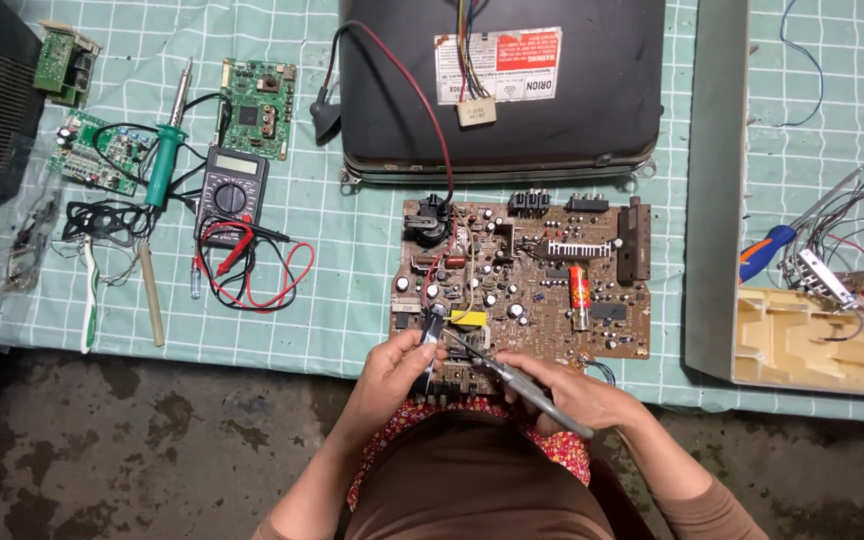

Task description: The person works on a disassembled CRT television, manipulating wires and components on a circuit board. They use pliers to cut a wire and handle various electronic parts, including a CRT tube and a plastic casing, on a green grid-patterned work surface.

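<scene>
Green checked cloth [352, 300]: covers the work surface, keeping parts together.
Picture tube [502, 85]: lies face down, wires led to the board.
Brown circuit board [552, 290]: flat, components up, just before the person for reach.
Multimeter [232, 190]: left of the board, leads coiled beside it.
Left hand [397, 370]: closed on a small part at the board's near edge, steadying it.
Right hand [572, 395]: grips a screwdriver [512, 380], tip angled toward that part.

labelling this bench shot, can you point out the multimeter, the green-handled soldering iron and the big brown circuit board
multimeter [231, 190]: head view, on its dial.
green-handled soldering iron [163, 165]: head view, middle of the green handle.
big brown circuit board [542, 300]: head view, central part of the board's upper face.
</scene>
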